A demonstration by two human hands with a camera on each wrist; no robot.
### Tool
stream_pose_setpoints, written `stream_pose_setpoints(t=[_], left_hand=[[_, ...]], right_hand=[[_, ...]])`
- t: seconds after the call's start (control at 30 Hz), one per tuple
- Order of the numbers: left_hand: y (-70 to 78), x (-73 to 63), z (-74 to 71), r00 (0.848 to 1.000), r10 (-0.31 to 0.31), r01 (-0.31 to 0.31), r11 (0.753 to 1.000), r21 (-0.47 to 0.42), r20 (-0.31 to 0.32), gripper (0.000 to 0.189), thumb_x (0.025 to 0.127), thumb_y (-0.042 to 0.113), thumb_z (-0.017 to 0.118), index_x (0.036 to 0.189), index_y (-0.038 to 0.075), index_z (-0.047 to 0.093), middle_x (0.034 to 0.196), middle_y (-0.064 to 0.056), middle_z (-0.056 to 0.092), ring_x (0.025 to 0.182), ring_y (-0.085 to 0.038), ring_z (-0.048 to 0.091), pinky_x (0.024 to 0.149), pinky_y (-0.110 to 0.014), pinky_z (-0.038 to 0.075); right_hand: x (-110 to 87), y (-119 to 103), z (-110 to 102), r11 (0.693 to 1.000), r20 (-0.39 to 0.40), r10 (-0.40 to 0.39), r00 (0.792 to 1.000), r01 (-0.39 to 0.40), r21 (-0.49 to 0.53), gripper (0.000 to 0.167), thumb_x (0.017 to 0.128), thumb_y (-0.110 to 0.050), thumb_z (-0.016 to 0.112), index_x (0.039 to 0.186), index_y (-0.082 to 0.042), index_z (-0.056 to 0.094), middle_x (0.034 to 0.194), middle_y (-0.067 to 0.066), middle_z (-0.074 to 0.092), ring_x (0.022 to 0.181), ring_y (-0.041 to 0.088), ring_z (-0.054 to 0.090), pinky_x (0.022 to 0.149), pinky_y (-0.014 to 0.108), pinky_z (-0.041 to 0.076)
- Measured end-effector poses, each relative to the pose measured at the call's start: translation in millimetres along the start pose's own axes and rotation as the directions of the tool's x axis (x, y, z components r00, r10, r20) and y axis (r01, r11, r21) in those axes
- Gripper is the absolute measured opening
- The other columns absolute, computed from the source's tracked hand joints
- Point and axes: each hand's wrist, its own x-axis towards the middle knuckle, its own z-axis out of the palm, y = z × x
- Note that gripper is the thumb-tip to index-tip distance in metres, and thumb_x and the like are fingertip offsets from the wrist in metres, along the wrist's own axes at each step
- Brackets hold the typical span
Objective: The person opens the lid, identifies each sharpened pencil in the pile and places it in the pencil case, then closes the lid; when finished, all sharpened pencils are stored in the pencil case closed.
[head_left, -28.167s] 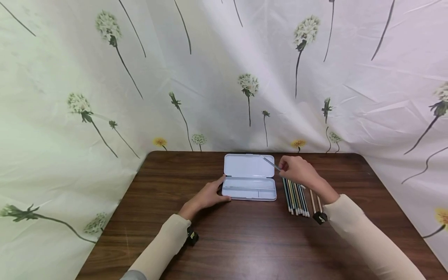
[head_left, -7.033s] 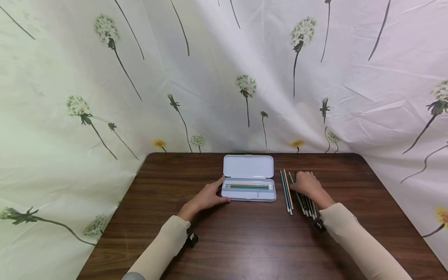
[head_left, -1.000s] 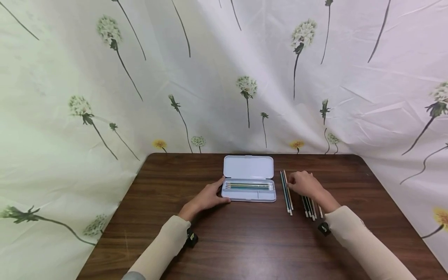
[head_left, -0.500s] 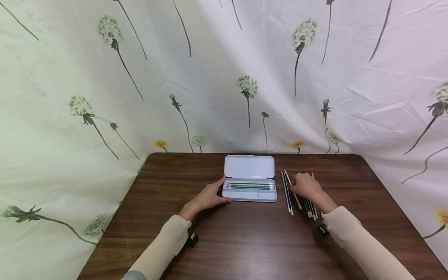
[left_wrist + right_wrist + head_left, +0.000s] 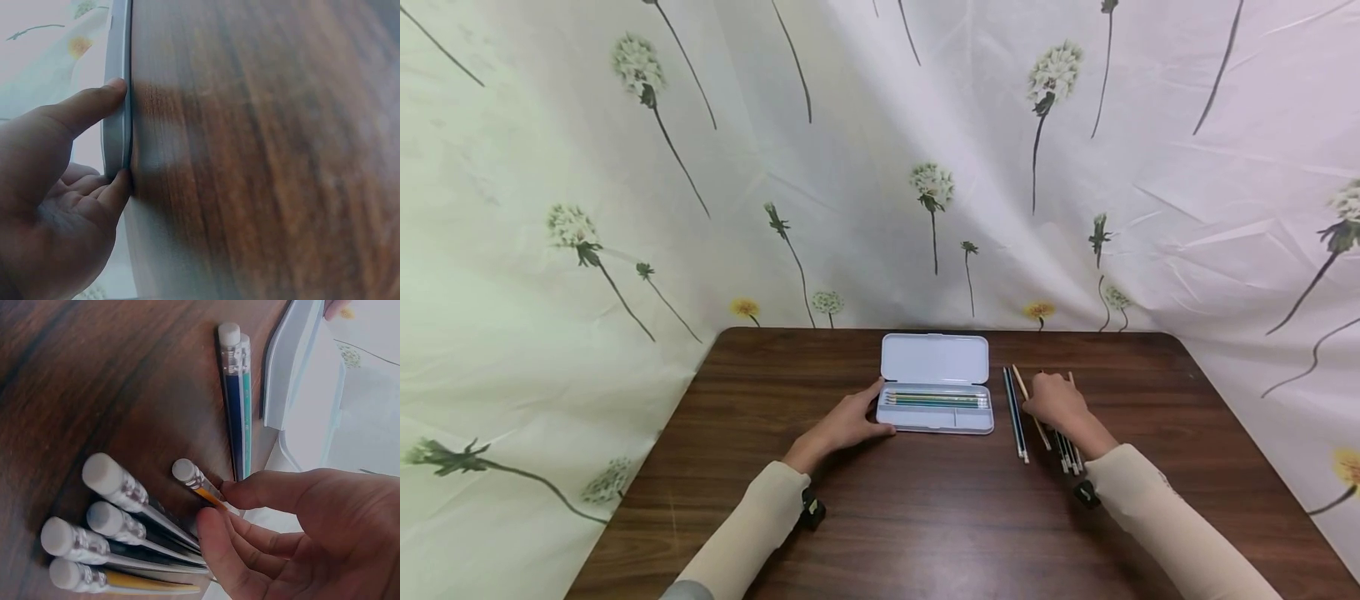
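A white pencil case (image 5: 934,360) lies with its lid raised back, and several pencils (image 5: 936,403) rest in its long rear compartment. My left hand (image 5: 844,419) holds the case's left end, thumb at the front corner and fingers round the side. To the right of the case, my right hand (image 5: 1060,406) pinches a yellow pencil (image 5: 211,496) between thumb and forefinger; its eraser end points towards me. Left of that pencil lie a dark blue pencil (image 5: 234,425) and a green pencil (image 5: 247,406) side by side. Several more pencils (image 5: 1067,454) lie partly under my right hand.
The case's front compartments (image 5: 925,418) show a small divider near the right. Brown wooden table (image 5: 917,517) surrounds everything, and a flower-printed curtain (image 5: 850,208) hangs along its back edge. A black wrist camera (image 5: 1086,494) sits beneath my right wrist.
Over the longer span, several pencils have come into the case. During the last second my right hand shifted right, and the yellow pencil moved away from the blue and green pair. My left hand stayed.
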Motion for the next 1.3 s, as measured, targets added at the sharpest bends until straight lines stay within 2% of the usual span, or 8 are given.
stream_pose_setpoints(t=[0.27,0.53,0.63,0.73,0.8,1.03,1.13,1.3], left_hand=[[1.2,-0.6,-0.4,1.000,-0.001,0.001,1.000,0.001,0.000,0.098,0.095,0.029,0.083,0.170,0.004,0.024,0.171,-0.020,0.036,0.156,-0.033,0.042,0.124,-0.051,0.039],[0.1,0.3,0.8,1.000,0.007,-0.007,1.000,0.018,0.004,0.099,0.095,0.030,0.084,0.169,0.003,0.025,0.171,-0.021,0.036,0.156,-0.034,0.041,0.124,-0.051,0.040],[1.2,-0.1,1.0,1.000,0.001,-0.001,1.000,0.014,0.007,0.099,0.095,0.030,0.083,0.169,0.004,0.024,0.171,-0.020,0.035,0.157,-0.033,0.041,0.124,-0.050,0.039],[1.9,-0.6,0.8,1.000,-0.004,0.004,1.000,0.000,0.002,0.098,0.095,0.030,0.084,0.169,0.003,0.024,0.171,-0.020,0.036,0.157,-0.033,0.041,0.124,-0.051,0.039],[2.1,-0.7,0.5,1.000,-0.009,0.009,1.000,0.000,0.002,0.099,0.095,0.030,0.084,0.169,0.003,0.024,0.171,-0.020,0.035,0.157,-0.033,0.040,0.125,-0.051,0.038],[0.9,-0.5,0.1,1.000,-0.006,0.005,1.000,0.015,0.007,0.098,0.095,0.030,0.084,0.169,0.004,0.025,0.172,-0.019,0.035,0.157,-0.033,0.040,0.125,-0.051,0.038],[0.9,-0.9,0.3,1.000,-0.007,0.007,1.000,0.012,0.005,0.098,0.095,0.030,0.084,0.169,0.004,0.025,0.171,-0.020,0.036,0.156,-0.033,0.041,0.125,-0.051,0.038],[0.9,-0.6,0.0,1.000,-0.005,0.005,1.000,0.011,0.003,0.098,0.095,0.030,0.083,0.169,0.003,0.025,0.171,-0.020,0.035,0.157,-0.033,0.041,0.125,-0.051,0.038]], right_hand=[[0.0,0,-2,1.000,-0.001,-0.011,1.000,0.011,0.016,0.034,0.086,-0.009,0.062,0.054,-0.015,0.052,0.049,0.002,0.059,0.045,0.018,0.057,0.045,0.031,0.040],[-1.4,1,-6,0.998,0.027,-0.021,0.999,0.019,0.052,0.038,0.092,-0.012,0.065,0.055,-0.013,0.054,0.048,0.003,0.059,0.045,0.018,0.059,0.045,0.029,0.043],[-1.0,2,-7,0.998,0.016,-0.032,0.999,0.031,0.050,0.042,0.093,-0.012,0.065,0.054,-0.015,0.050,0.046,0.001,0.055,0.044,0.017,0.058,0.051,0.033,0.046],[0.1,1,-9,0.998,0.001,-0.050,0.999,0.050,0.042,0.043,0.093,-0.012,0.066,0.054,-0.016,0.047,0.046,-0.001,0.051,0.044,0.017,0.056,0.069,0.040,0.050],[0.7,0,-11,0.997,-0.012,-0.063,0.998,0.063,0.037,0.041,0.092,-0.012,0.066,0.056,-0.016,0.047,0.047,-0.002,0.049,0.045,0.016,0.055,0.073,0.044,0.048],[0.4,-9,-21,0.994,-0.055,-0.092,0.994,0.095,0.050,0.019,0.091,-0.012,0.067,0.076,-0.009,0.056,0.064,0.003,0.058,0.053,0.018,0.056,0.048,0.032,0.043],[-0.6,-13,-26,0.993,-0.073,-0.112,0.991,0.115,0.035,0.013,0.092,-0.013,0.068,0.084,-0.006,0.060,0.071,0.007,0.063,0.057,0.019,0.059,0.049,0.032,0.045],[-2.3,-24,-34,0.990,-0.090,-0.140,0.986,0.141,0.007,0.008,0.091,-0.012,0.067,0.087,-0.007,0.062,0.073,0.006,0.063,0.059,0.020,0.058,0.051,0.033,0.043]])
